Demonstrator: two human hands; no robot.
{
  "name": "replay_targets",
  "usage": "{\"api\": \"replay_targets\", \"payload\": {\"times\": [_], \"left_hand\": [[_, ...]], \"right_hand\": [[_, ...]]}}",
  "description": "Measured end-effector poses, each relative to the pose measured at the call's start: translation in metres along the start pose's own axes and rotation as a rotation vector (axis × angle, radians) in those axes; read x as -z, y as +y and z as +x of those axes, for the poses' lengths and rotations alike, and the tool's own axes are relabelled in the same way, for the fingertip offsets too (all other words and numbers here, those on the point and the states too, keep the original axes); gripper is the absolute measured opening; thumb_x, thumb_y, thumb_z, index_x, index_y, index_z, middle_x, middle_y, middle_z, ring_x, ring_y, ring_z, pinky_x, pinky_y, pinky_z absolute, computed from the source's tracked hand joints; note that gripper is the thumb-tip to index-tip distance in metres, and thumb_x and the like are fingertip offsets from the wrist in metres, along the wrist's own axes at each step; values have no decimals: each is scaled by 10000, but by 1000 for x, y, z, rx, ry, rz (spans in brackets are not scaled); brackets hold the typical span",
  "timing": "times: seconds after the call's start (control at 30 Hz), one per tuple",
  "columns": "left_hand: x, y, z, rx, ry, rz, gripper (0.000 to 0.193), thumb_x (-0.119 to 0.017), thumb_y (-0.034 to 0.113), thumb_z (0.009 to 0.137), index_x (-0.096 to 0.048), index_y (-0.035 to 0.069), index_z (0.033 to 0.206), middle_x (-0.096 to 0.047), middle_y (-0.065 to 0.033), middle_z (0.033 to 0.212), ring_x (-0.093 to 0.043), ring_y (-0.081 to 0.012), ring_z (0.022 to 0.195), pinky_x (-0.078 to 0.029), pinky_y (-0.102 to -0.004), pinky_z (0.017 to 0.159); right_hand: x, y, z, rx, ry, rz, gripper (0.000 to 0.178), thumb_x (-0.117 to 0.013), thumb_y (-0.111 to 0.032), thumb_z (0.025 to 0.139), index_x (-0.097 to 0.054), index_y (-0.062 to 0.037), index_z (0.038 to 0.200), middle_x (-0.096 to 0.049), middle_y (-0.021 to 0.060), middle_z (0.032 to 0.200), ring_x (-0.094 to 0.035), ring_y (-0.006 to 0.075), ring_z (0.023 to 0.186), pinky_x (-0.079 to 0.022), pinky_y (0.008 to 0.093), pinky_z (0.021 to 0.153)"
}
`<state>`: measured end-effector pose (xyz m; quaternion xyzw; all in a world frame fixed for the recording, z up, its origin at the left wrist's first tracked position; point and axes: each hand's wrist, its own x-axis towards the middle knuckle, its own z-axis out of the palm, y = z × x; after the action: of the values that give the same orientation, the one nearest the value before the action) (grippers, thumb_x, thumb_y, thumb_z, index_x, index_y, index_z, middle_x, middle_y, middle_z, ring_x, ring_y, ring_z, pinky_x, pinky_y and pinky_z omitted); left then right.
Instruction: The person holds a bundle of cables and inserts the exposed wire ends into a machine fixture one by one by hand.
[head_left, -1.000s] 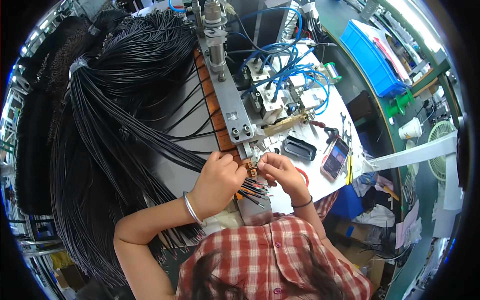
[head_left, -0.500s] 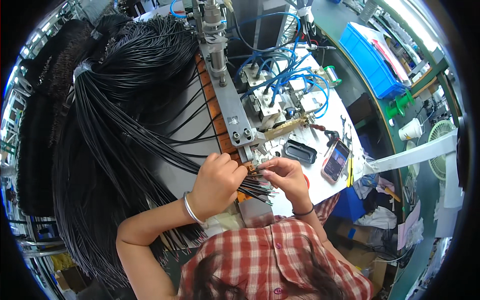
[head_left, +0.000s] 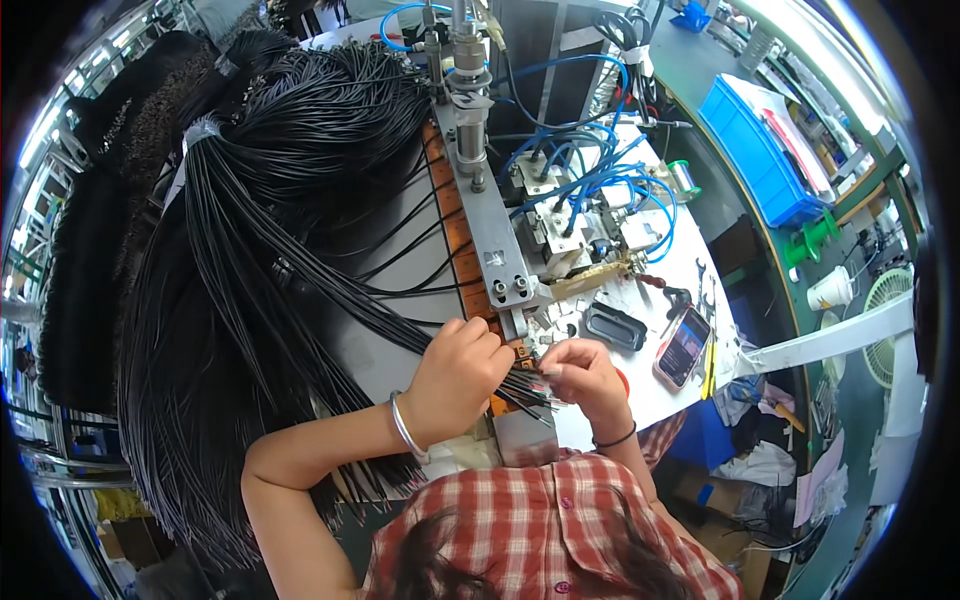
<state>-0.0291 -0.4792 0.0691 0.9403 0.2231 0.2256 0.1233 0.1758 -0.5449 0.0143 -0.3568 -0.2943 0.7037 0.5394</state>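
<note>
1. The left hand (head_left: 462,375) is closed around a fan of black wires (head_left: 527,390) at the near edge of the desk (head_left: 640,400)
2. The right hand (head_left: 585,378) pinches the wire tips just beside it, below the grey metal rail (head_left: 490,235)
3. A great bundle of black wires (head_left: 240,300) draped off the desk's left side looks unprocessed, so most work seems left

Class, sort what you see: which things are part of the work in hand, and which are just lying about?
In use: left hand, right hand, black wires, metal fixture bar.

Lying about: phone, black case, blue bin, white cup.
</note>
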Motion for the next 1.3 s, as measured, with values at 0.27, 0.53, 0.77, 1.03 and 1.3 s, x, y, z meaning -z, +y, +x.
{"api": "replay_targets", "payload": {"times": [0.27, 0.53, 0.77, 1.03, 1.3], "left_hand": [[-6, 1, -4, 13, -67, 34, 181, -593, -10, 577, -528, 47, 736, -513, -83, 735, -498, -261, 780, -379, -367, 695], [-4, -2, -3, 20, -45, 37, 199, -602, -19, 571, -536, 54, 745, -520, -80, 736, -509, -253, 781, -375, -367, 710], [-7, -2, -5, 33, -169, 57, 199, -606, -17, 585, -554, 63, 760, -526, -83, 734, -514, -253, 784, -379, -371, 710], [-4, -3, -3, 2, -46, 64, 204, -622, 6, 586, -571, 48, 779, -527, -73, 736, -509, -258, 782, -389, -370, 716], [4, 2, -2, 20, -14, 49, 198, -606, 10, 565, -562, 31, 757, -519, -77, 729, -498, -271, 781, -391, -379, 701]], "right_hand": [[2, 6, 4, 93, 199, -295, 59, -682, -31, 827, -647, 10, 848, -618, 13, 688, -513, 40, 512, -372, 181, 429], [10, 21, 11, 10, 211, -366, 88, -619, -101, 890, -592, -23, 860, -587, -6, 703, -479, 25, 523, -360, 180, 442], [22, 11, 15, -194, 84, -317, 108, -610, -119, 904, -578, -19, 876, -569, -26, 709, -482, 26, 558, -367, 177, 491], [1, 13, 4, 139, 181, -542, 91, -650, -33, 858, -611, 15, 924, -602, -2, 773, -557, 41, 675, -434, 181, 587], [-12, 13, 8, 232, 234, -391, 83, -684, -34, 833, -661, 26, 885, -632, 24, 756, -543, 42, 586, -412, 178, 501]]}}
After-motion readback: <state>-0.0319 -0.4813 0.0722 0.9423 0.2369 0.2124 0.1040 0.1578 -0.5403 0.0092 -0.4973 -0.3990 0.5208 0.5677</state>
